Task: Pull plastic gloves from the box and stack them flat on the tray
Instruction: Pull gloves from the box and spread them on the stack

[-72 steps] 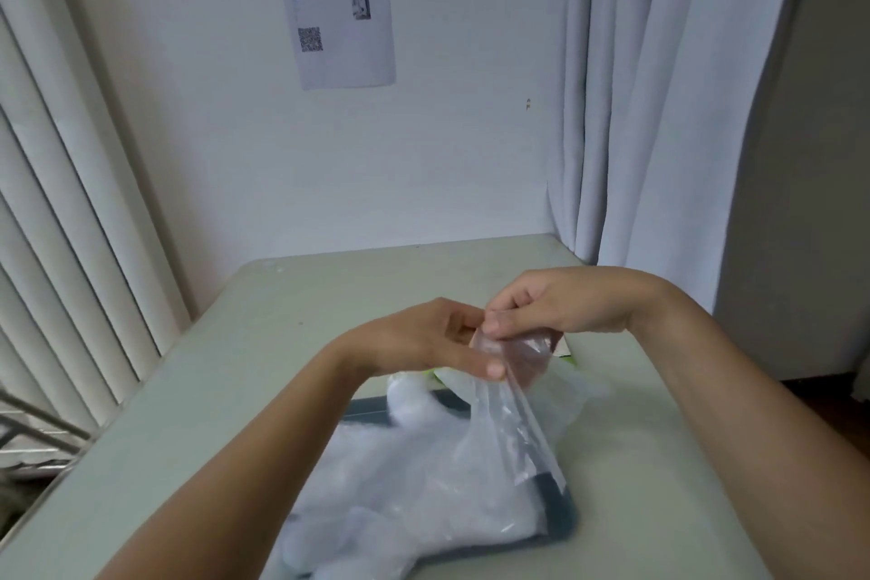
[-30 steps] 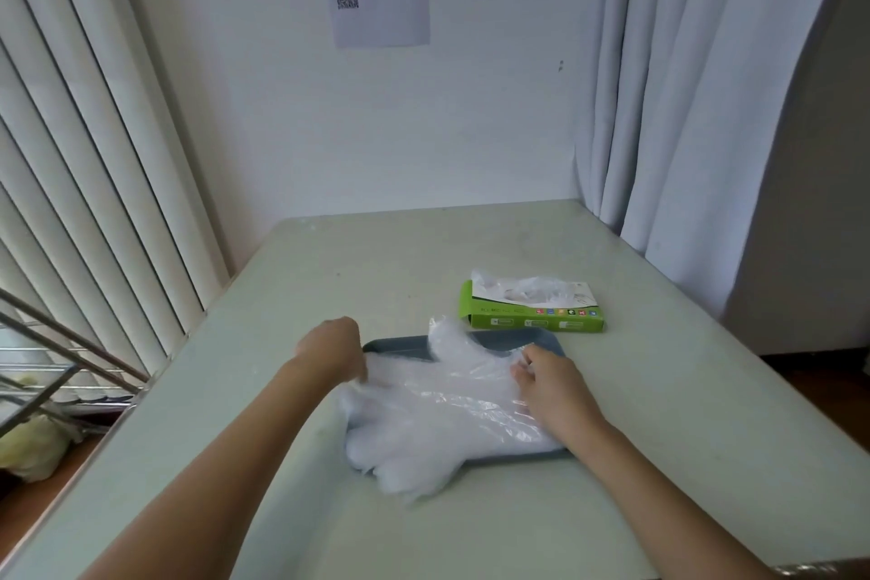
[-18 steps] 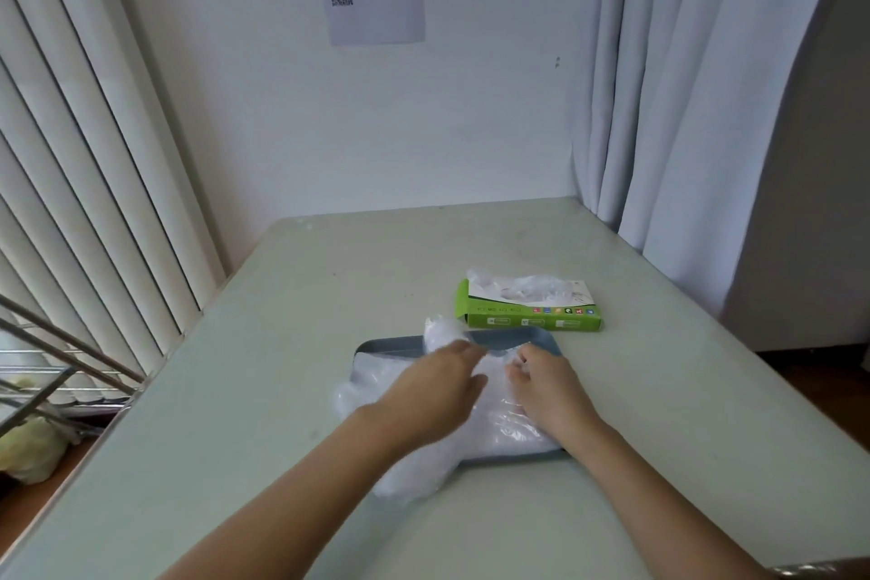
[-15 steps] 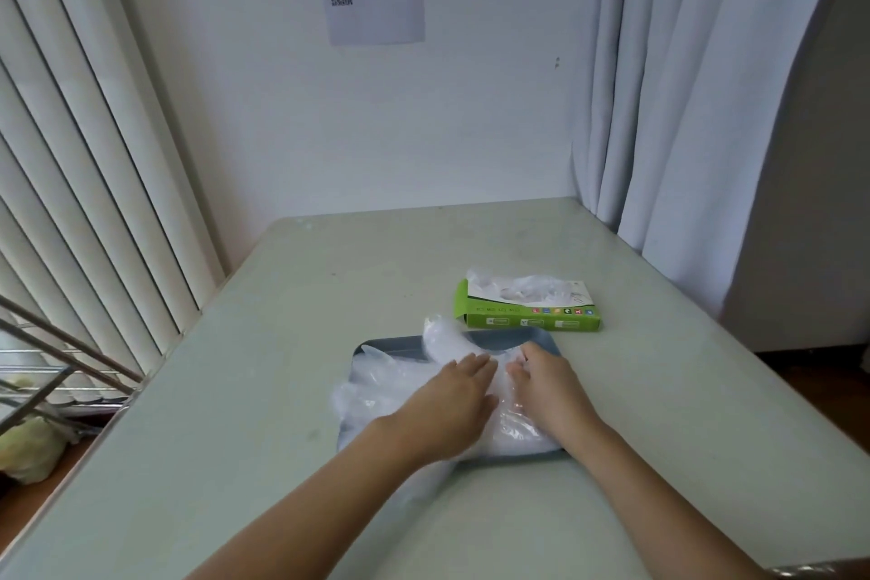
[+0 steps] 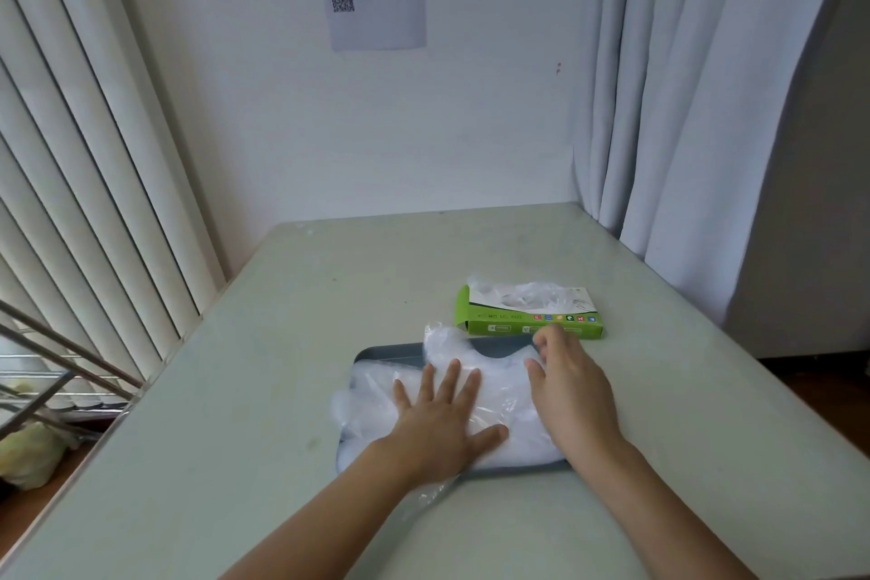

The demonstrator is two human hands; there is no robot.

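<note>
Green glove box [image 5: 527, 326] is set crosswise just above the slack, empty right hand [image 5: 572, 396]; stacked gloves [image 5: 506, 391] are pressed under the flat left hand [image 5: 440, 424].

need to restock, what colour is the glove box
Bright green box, white top panel; head view.

Clear whitish plastic gloves [image 5: 499, 396] on a dark grey-blue tray [image 5: 390, 351]; bright green glove box [image 5: 527, 324]; pale grey-green table [image 5: 282, 391].

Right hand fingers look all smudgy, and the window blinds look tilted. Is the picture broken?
Head view: the bare right hand has blurred fingertips near the green cardboard glove box; head view: the white vertical blinds lean because the wide-angle lens bends the edges; the bare left hand looks sharp.
</note>
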